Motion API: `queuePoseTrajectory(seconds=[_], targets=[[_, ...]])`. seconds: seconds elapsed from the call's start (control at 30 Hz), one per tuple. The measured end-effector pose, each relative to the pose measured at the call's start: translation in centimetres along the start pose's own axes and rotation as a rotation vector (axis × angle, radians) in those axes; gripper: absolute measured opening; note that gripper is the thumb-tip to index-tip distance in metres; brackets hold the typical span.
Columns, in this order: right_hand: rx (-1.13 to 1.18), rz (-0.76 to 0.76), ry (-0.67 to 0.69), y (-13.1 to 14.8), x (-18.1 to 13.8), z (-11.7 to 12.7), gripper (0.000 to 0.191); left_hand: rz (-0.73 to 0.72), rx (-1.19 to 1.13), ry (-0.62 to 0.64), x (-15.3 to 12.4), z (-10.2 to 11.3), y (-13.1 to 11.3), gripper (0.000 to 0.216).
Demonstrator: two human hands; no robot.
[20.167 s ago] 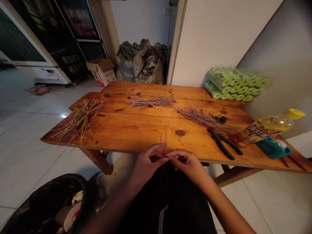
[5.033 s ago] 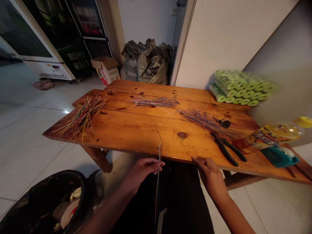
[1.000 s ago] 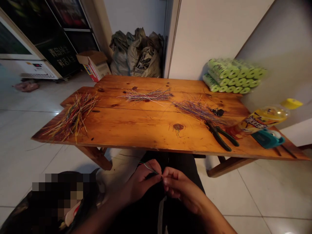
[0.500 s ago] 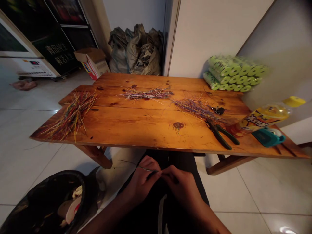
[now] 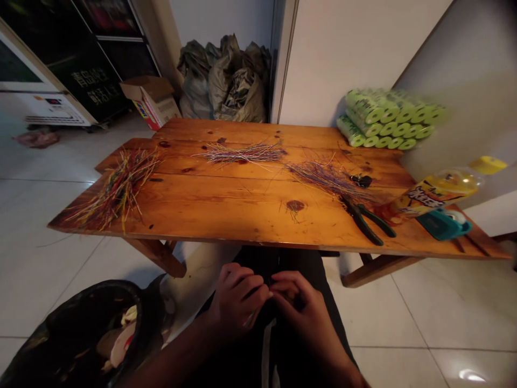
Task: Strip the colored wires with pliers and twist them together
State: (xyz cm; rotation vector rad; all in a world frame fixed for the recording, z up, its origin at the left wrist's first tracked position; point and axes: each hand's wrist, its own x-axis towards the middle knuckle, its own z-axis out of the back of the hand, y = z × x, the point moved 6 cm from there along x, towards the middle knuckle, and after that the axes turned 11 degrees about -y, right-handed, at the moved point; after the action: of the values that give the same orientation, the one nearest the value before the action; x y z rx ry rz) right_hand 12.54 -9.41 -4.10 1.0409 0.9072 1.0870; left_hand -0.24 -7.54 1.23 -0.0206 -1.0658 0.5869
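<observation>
Both my hands meet over my lap, just below the table's front edge. My left hand (image 5: 240,293) is closed, its fingers curled down over a thin wire that is mostly hidden; only a faint bit shows under the palm. Against its fingertips, my right hand (image 5: 301,304) is closed in a pinch at the wire's end, which is too small to see clearly. On the wooden table (image 5: 210,210) ahead lie three loose bundles of thin coloured wires: one at left (image 5: 121,188), one at the middle back (image 5: 244,154) and a purplish one (image 5: 323,177) at right.
Pliers (image 5: 367,220) with dark green handles lie at the table's right, near a drink bottle (image 5: 432,194), a teal tape dispenser (image 5: 444,223) and a small black object (image 5: 361,180). Green-wrapped rolls (image 5: 393,118) stand behind. A black bin (image 5: 137,312) is at lower left.
My left hand has turned over, knuckles up, with its fingers curled inward. The wire end that stuck out to the left no longer shows. My right hand stays close by, fingers slightly raised.
</observation>
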Motion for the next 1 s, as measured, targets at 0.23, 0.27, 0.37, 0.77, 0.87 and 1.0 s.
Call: queuePoseTrajectory(seconds=[0.23,0.27,0.37,0.77,0.87,1.0], targets=[[0.285,-0.106,-0.137,0.3,-0.5,0.4,0.02,0.094,-0.121,0.051,0.2,0.0,0.6,0.011],[0.253,-0.046,-0.177,0.6,-0.6,0.7,0.017,0.197,-0.174,0.064,0.2,-0.2,0.8,0.011],[0.069,0.268,-0.274,2.0,-1.1,1.5,0.014,0.571,-0.334,0.123,-0.6,-1.3,1.5,0.016],[0.286,0.256,-0.392,1.3,-2.4,2.6,0.01,1.022,-0.634,0.268,-1.1,-2.8,1.6,0.021],[0.424,-0.15,-0.127,0.1,-1.1,1.6,0.021,0.842,-0.588,0.324,-0.1,-2.5,1.6,0.019],[0.476,-0.374,0.278,-0.3,-0.5,0.1,0.025,0.62,-0.52,0.415,0.8,-2.3,1.6,0.02]])
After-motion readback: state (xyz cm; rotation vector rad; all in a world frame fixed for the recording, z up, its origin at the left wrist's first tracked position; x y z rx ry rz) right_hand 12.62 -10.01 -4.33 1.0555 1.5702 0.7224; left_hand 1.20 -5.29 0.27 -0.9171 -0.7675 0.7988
